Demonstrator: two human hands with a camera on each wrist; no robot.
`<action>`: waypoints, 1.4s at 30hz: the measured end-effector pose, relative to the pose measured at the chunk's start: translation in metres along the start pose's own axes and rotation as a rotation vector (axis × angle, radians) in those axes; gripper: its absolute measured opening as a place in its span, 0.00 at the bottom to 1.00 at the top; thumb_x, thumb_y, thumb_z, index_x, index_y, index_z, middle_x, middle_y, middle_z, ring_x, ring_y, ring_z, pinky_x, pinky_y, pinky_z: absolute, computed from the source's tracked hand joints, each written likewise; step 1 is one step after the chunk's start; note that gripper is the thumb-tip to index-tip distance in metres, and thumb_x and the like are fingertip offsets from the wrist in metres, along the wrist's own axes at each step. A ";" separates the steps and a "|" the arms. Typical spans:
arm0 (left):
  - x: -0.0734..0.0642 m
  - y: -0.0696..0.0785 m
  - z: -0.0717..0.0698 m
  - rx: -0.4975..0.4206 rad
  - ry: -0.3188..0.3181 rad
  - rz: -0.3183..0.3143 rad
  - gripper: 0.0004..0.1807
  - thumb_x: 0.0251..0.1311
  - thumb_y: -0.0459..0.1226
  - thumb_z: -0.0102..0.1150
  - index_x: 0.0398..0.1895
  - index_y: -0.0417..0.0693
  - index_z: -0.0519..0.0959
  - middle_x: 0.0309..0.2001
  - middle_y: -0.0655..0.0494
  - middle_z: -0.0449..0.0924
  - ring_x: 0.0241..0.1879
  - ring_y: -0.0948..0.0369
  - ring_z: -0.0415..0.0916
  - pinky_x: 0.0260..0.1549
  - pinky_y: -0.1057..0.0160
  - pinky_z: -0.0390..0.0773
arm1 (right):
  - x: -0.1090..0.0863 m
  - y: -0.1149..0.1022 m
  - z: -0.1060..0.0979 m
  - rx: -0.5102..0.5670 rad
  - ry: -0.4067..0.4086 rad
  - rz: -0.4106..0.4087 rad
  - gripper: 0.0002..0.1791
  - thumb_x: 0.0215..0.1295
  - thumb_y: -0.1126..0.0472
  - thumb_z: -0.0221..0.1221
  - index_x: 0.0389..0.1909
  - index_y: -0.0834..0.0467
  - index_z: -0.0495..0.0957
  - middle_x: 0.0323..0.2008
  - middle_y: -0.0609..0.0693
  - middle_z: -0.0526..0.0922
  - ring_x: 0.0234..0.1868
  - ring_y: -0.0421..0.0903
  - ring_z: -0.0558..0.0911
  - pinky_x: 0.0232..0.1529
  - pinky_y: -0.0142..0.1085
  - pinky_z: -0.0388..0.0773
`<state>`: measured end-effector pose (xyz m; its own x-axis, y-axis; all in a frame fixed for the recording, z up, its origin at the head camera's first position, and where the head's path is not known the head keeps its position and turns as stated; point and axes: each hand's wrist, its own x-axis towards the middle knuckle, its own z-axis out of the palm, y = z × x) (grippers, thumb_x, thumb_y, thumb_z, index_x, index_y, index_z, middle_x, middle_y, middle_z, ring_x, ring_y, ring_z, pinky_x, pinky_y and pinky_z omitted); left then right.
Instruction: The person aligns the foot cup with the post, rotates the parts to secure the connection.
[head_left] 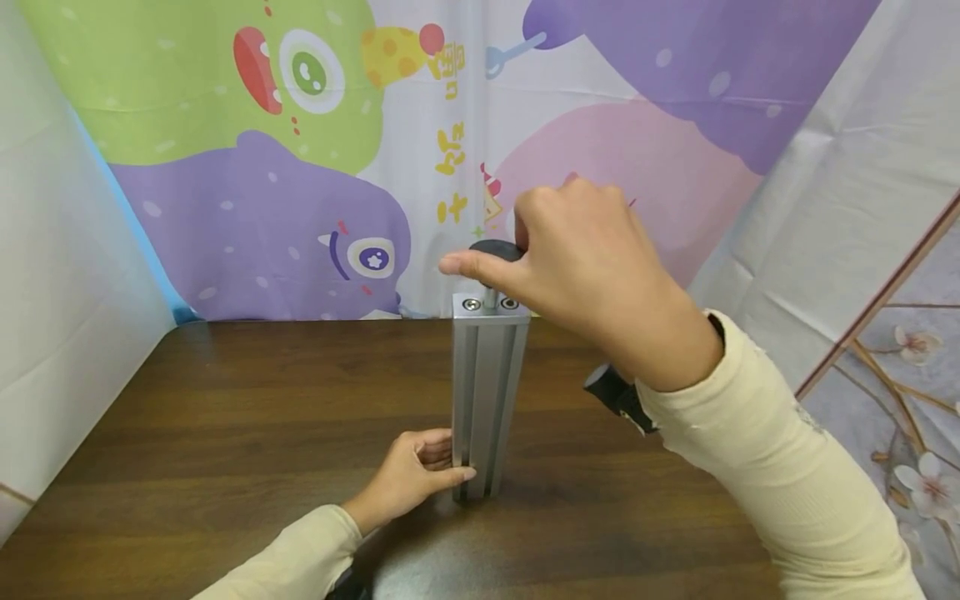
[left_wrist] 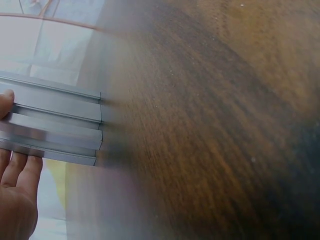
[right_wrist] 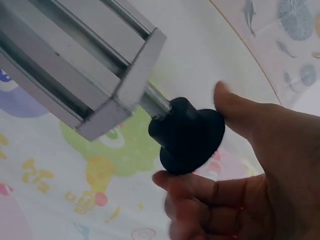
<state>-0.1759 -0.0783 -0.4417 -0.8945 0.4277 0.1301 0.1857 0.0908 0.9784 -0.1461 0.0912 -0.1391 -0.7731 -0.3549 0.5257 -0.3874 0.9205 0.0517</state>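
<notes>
A silver aluminium profile with long grooves stands upright on the wooden table. My left hand holds it near the lower end, thumb on the front face and fingers around the far side. At the top sits an end plate with two screws showing in the head view. From it rises a short metal stem carrying a black levelling foot with a round flared base. Thumb and fingers of my right hand pinch the rim of that base; the head view partly hides this grip.
The brown wooden table runs back to a cartoon-printed curtain. White cloth walls stand at both sides. A black device is at the right wrist, beside the cream sleeve.
</notes>
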 end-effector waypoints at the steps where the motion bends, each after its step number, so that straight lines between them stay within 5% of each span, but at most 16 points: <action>1: 0.000 0.000 0.000 0.006 0.003 0.000 0.28 0.45 0.36 0.67 0.49 0.30 0.71 0.44 0.41 0.78 0.46 0.53 0.75 0.44 0.65 0.76 | 0.000 0.001 -0.001 0.017 -0.018 -0.010 0.34 0.44 0.25 0.51 0.07 0.54 0.68 0.09 0.44 0.63 0.16 0.45 0.65 0.14 0.37 0.62; 5: 0.000 0.006 0.001 -0.007 -0.002 0.000 0.27 0.45 0.33 0.67 0.49 0.28 0.71 0.44 0.39 0.77 0.46 0.51 0.75 0.44 0.64 0.76 | 0.000 0.012 -0.004 0.106 -0.108 -0.121 0.30 0.52 0.31 0.50 0.31 0.54 0.80 0.22 0.44 0.78 0.25 0.42 0.73 0.26 0.38 0.70; 9: -0.003 0.020 0.001 -0.017 -0.014 0.001 0.25 0.45 0.30 0.65 0.47 0.26 0.71 0.44 0.37 0.77 0.46 0.48 0.74 0.44 0.62 0.76 | 0.001 0.028 -0.004 0.217 -0.232 -0.369 0.27 0.64 0.44 0.46 0.58 0.56 0.67 0.51 0.47 0.75 0.50 0.40 0.73 0.53 0.40 0.68; 14: -0.006 0.030 0.002 0.011 -0.012 -0.005 0.25 0.46 0.31 0.65 0.47 0.26 0.71 0.44 0.37 0.76 0.46 0.48 0.74 0.44 0.62 0.76 | 0.006 0.046 -0.003 0.347 -0.357 -0.626 0.24 0.67 0.66 0.42 0.65 0.53 0.57 0.64 0.44 0.58 0.65 0.39 0.55 0.65 0.36 0.55; 18: -0.006 0.030 0.002 0.006 -0.009 -0.012 0.25 0.46 0.31 0.65 0.48 0.26 0.71 0.44 0.37 0.77 0.45 0.49 0.75 0.44 0.63 0.76 | 0.010 0.052 -0.003 0.379 -0.372 -0.659 0.27 0.65 0.73 0.40 0.63 0.51 0.61 0.63 0.41 0.61 0.64 0.38 0.58 0.63 0.35 0.58; 23: -0.004 0.021 0.002 -0.008 -0.009 -0.001 0.25 0.46 0.30 0.65 0.48 0.27 0.71 0.44 0.37 0.76 0.45 0.49 0.75 0.44 0.64 0.76 | 0.012 0.052 0.000 0.395 -0.355 -0.642 0.23 0.65 0.71 0.45 0.60 0.53 0.65 0.59 0.43 0.68 0.59 0.38 0.65 0.60 0.34 0.62; 27: -0.002 0.008 0.002 -0.033 -0.016 0.006 0.25 0.45 0.31 0.66 0.47 0.29 0.72 0.44 0.39 0.77 0.45 0.51 0.75 0.44 0.65 0.76 | 0.010 0.049 0.001 0.384 -0.308 -0.591 0.18 0.65 0.62 0.50 0.56 0.55 0.70 0.53 0.46 0.73 0.46 0.37 0.75 0.51 0.34 0.71; 31: -0.001 0.000 0.002 -0.027 -0.012 0.013 0.25 0.44 0.34 0.67 0.46 0.31 0.73 0.43 0.41 0.78 0.44 0.54 0.76 0.43 0.66 0.76 | 0.007 0.041 0.003 0.353 -0.224 -0.433 0.18 0.59 0.49 0.56 0.44 0.57 0.76 0.37 0.44 0.80 0.31 0.35 0.76 0.36 0.29 0.74; 35: -0.001 -0.001 0.002 -0.009 -0.001 0.015 0.25 0.44 0.35 0.67 0.46 0.31 0.74 0.42 0.41 0.79 0.44 0.54 0.77 0.43 0.65 0.76 | 0.002 0.027 0.009 0.255 -0.058 -0.226 0.24 0.50 0.37 0.58 0.27 0.56 0.77 0.20 0.43 0.77 0.21 0.39 0.74 0.28 0.31 0.72; 39: -0.001 0.001 0.001 -0.019 -0.001 0.017 0.25 0.44 0.34 0.67 0.46 0.31 0.74 0.43 0.42 0.79 0.44 0.54 0.76 0.43 0.66 0.76 | -0.004 0.013 0.015 0.120 0.092 -0.079 0.29 0.46 0.31 0.56 0.17 0.56 0.71 0.13 0.46 0.71 0.16 0.47 0.69 0.18 0.36 0.66; 42: -0.001 0.002 0.001 -0.036 -0.002 0.026 0.25 0.45 0.34 0.67 0.47 0.31 0.73 0.43 0.42 0.79 0.44 0.54 0.76 0.43 0.66 0.76 | -0.006 0.008 0.016 0.072 0.118 -0.026 0.31 0.46 0.30 0.54 0.15 0.56 0.68 0.12 0.48 0.69 0.15 0.49 0.68 0.16 0.38 0.64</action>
<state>-0.1743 -0.0775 -0.4399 -0.8887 0.4317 0.1547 0.1936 0.0473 0.9799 -0.1529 0.0978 -0.1554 -0.6993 -0.3531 0.6216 -0.4453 0.8953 0.0076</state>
